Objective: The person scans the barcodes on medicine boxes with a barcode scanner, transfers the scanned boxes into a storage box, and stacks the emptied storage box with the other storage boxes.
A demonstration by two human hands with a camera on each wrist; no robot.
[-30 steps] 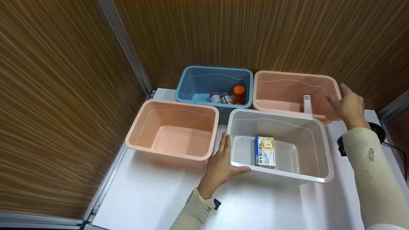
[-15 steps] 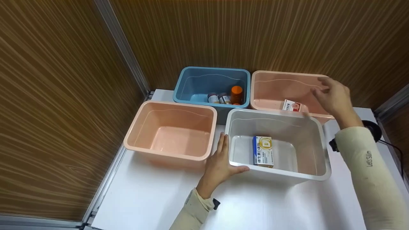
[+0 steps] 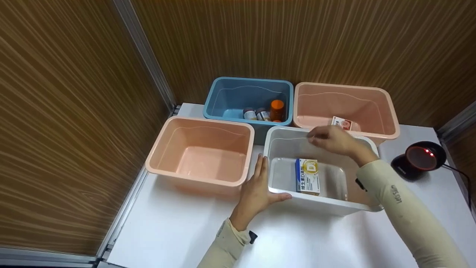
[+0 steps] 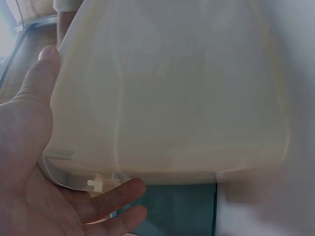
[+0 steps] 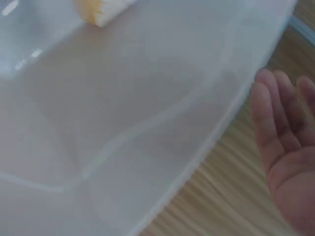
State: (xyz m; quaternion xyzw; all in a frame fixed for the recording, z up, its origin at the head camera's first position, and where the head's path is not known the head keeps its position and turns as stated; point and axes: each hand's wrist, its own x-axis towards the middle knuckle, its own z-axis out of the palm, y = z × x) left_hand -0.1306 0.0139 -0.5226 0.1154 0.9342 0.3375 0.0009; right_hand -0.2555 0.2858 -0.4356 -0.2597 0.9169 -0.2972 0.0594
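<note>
My left hand (image 3: 256, 197) rests at the near left corner of the white bin (image 3: 323, 204), thumb along the front rim and straight fingers against the left side. In the left wrist view, its thumb and fingers (image 4: 115, 199) lie extended around that corner. My right hand (image 3: 333, 141) hovers over the far part of the white bin with nothing in it; the right wrist view shows its fingers (image 5: 263, 110) loosely extended near the rim. A blue, white and yellow vitamin D box (image 3: 308, 176) lies in the white bin. A small white-and-red box (image 3: 342, 123) lies in the right peach bin (image 3: 346, 87).
A blue bin (image 3: 253, 80) at the back holds several bottles, among them an orange bottle (image 3: 277, 109). Another peach bin (image 3: 200, 180) stands at the left. A black scanner-like device (image 3: 422, 158) with red lights sits at the right, its cable trailing off.
My right hand has moved left and nearer, from the right peach bin to over the white bin. The small box there went from upright to lying. My left hand stays put.
</note>
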